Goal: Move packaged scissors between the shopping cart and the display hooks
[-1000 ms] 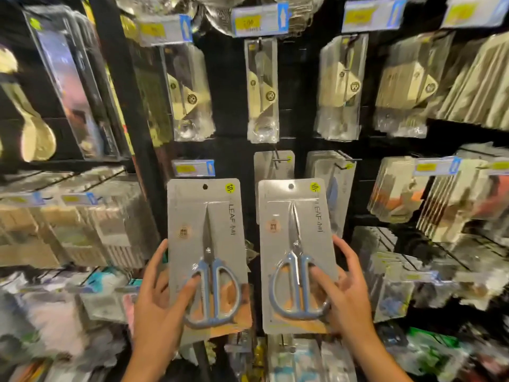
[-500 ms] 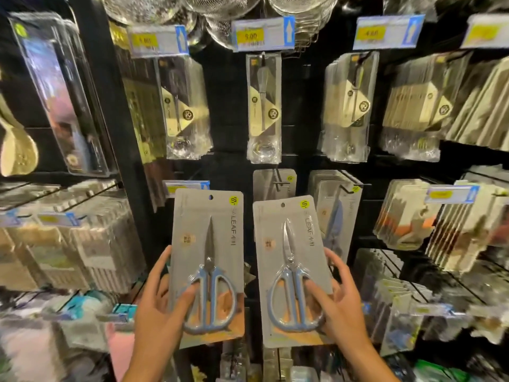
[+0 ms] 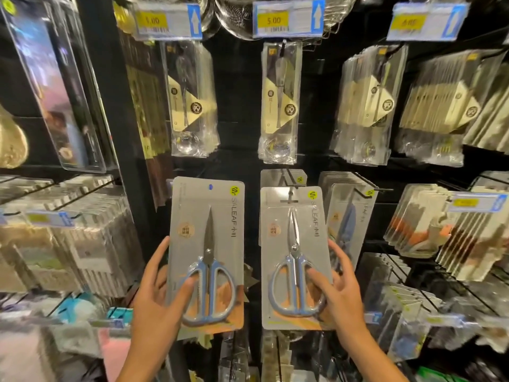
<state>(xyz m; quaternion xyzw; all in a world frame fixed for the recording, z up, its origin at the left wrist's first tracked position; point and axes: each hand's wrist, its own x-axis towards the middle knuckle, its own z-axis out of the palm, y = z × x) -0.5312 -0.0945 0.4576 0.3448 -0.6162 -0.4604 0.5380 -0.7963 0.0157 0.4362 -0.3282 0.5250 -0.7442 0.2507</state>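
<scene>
From the head view, the left hand (image 3: 158, 301) grips a grey card pack holding blue-handled steel scissors (image 3: 207, 252), thumb curled over the handle loops and fingers behind the card's left edge; the right hand (image 3: 337, 293) grips a second grey card pack of blue-handled scissors (image 3: 296, 257) the same way, thumb on the loops, fingers round the right edge; both packs stand upright, blades up, long axis vertical, side by side but apart; the right pack's hanging slot sits level with the black wire display hook (image 3: 289, 183) that juts out from the packs already hung behind it, so I judge that pack the nearer to being threaded on; its slot looks to lie at the hook's tip, though whether the wire has entered I cannot tell; the left pack's hole faces bare black panel, with no hook visible behind it; the shopping cart is out of view.
</scene>
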